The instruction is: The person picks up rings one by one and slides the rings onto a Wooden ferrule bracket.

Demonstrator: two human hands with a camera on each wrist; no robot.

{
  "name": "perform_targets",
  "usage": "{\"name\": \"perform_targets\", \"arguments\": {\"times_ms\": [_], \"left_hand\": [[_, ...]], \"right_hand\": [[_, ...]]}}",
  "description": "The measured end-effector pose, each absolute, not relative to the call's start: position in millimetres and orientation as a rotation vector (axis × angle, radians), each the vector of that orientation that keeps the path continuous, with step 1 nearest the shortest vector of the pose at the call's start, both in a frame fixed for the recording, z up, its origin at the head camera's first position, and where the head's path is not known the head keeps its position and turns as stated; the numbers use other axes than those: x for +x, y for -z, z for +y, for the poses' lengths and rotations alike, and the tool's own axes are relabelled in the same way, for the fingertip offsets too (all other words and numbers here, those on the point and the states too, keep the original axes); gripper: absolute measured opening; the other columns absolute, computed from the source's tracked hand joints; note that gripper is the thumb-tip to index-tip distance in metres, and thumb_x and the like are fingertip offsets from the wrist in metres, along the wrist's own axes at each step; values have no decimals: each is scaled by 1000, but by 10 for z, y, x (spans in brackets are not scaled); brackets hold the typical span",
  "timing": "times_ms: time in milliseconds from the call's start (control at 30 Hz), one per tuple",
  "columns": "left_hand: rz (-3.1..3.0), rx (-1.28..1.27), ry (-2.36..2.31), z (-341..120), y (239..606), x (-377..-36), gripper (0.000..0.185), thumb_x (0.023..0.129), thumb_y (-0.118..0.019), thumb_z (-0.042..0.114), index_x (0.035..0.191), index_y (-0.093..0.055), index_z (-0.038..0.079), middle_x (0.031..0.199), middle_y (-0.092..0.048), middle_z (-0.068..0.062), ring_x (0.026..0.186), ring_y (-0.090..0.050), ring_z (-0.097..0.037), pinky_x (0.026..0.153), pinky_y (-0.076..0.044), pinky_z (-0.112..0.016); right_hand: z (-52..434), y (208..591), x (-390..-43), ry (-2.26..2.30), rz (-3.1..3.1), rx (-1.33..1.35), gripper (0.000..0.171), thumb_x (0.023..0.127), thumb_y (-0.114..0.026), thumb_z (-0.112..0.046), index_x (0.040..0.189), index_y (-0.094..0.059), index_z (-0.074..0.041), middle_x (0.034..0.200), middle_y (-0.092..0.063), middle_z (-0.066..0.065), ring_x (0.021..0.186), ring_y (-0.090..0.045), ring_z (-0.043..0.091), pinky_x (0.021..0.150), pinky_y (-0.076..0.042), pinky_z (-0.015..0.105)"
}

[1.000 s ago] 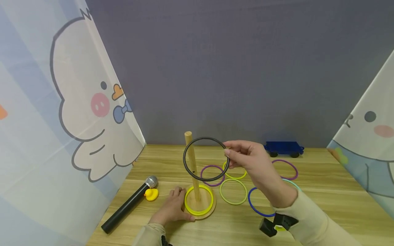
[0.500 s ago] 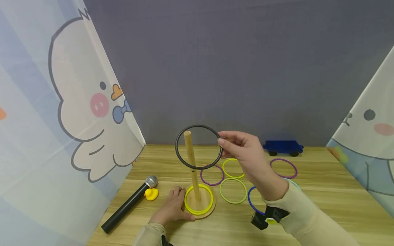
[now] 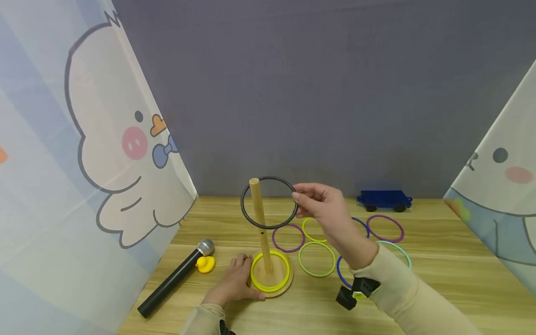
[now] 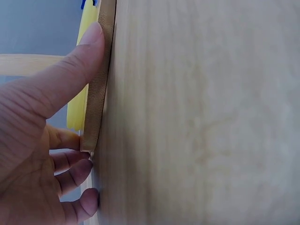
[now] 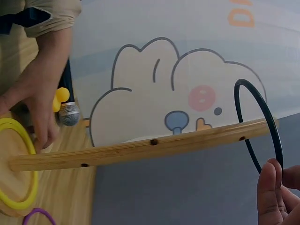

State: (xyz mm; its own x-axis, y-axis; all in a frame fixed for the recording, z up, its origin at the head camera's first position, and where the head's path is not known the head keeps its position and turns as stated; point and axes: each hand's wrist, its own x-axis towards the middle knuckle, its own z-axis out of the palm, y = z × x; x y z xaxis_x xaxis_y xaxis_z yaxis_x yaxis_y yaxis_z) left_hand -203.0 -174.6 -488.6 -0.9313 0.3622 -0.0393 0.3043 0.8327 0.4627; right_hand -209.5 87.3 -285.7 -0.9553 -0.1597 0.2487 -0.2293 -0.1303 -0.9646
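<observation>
My right hand (image 3: 324,204) pinches the edge of a black ring (image 3: 268,227) between thumb and fingers. In the right wrist view that ring (image 5: 264,101) encircles the wooden post just below its tip and stands tilted. The post belongs to a round-based wooden ring-toss stand (image 3: 264,246). Low on the table, my left hand (image 3: 236,281) grips the stand's base, with the thumb on its near edge and the fingers at its left side. Bright yellow rings (image 3: 270,289) lie on the base around the post; how many are stacked is hard to tell.
Left of the stand lie a black microphone (image 3: 171,283) and a yellow rubber duck (image 3: 206,264). To the right are several loose rings, among them a purple ring (image 3: 289,251) and a green ring (image 3: 317,276). A blue toy wagon (image 3: 384,199) stands by the back wall.
My right hand has carried the black ring left and up, then slightly down, to the top of the post. The left hand and the stand have stayed in place.
</observation>
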Motion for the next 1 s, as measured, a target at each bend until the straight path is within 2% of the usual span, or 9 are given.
{"name": "perform_targets", "arguments": {"times_ms": [300, 600, 767, 1000], "left_hand": [[2895, 529, -691, -1758, 4870, -2015, 116, 60, -84, 61, 141, -39, -9, 131, -39, -18, 117, -38, -34, 101, -39, -52], [2884, 524, -720, -1760, 4845, -2012, 116, 60, -84, 61, 143, -38, -5, 130, -39, -16, 117, -38, -33, 100, -40, -53], [2891, 535, -723, -1761, 4838, -2012, 116, 60, -84, 61, 143, -38, -6, 130, -40, -16, 117, -39, -34, 100, -40, -53], [2897, 545, -697, -1746, 4848, -2000, 117, 60, -84, 62, 142, -38, -9, 131, -39, -19, 118, -39, -36, 101, -39, -53]], "right_hand": [[873, 3305, -2142, -2286, -2191, 343, 30, 93, -65, -6, 118, -62, 9, 83, -64, 7, 66, -65, 18, 64, -57, 30], [841, 3889, -2193, -2326, -2263, 299, 32, 92, -63, 1, 119, -58, 16, 80, -65, 4, 59, -62, 14, 60, -57, 30], [814, 4168, -2235, -2312, -2302, 224, 29, 90, -63, 2, 115, -60, 16, 79, -64, 8, 56, -60, 13, 57, -56, 28], [739, 4542, -2243, -2244, -2414, 164, 25, 90, -63, 1, 111, -63, 14, 79, -64, 12, 56, -59, 13, 58, -57, 37]]}}
